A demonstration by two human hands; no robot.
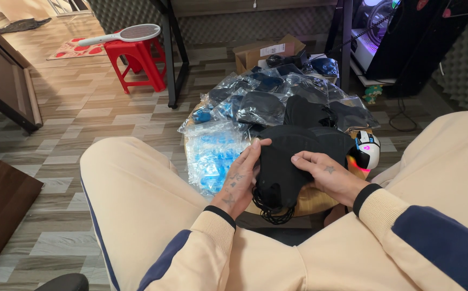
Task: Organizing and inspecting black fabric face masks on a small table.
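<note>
Between the knees, over a small round table [320, 202], both hands grip a stack of black cloth masks [282, 167]: left hand [239, 180] pinching its left edge, right hand [325, 172] clasping the right. Soft, light and floppy, it looks best held by its edges, ear loops dangling below.

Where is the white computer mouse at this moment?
In the head view, the white computer mouse lies at the right, just beyond the right hand, beside the black masks.
</note>
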